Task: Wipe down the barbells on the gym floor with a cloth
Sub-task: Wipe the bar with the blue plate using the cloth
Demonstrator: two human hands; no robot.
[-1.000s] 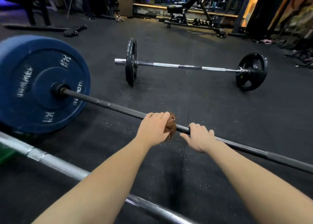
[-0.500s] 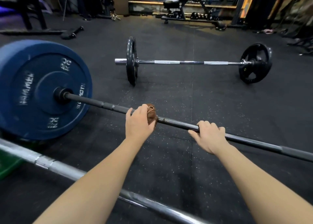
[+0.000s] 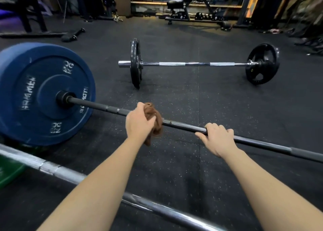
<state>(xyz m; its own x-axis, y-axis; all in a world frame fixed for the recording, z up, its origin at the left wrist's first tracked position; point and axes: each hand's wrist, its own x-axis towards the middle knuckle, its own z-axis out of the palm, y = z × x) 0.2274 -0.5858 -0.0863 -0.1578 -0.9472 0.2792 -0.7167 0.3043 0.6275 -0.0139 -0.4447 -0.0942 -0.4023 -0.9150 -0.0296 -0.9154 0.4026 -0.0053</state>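
Right end of black bar (image 3: 183, 126) cut off by edge, stretch under cloth (image 3: 154, 116) hidden, green plate (image 3: 10, 171) cropped, blurred.

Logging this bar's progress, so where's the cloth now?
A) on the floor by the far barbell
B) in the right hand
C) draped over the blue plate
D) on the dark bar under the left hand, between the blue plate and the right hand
D: the left hand grips the cloth around the bar, with the blue plate on one side and the right hand holding bare bar on the other.
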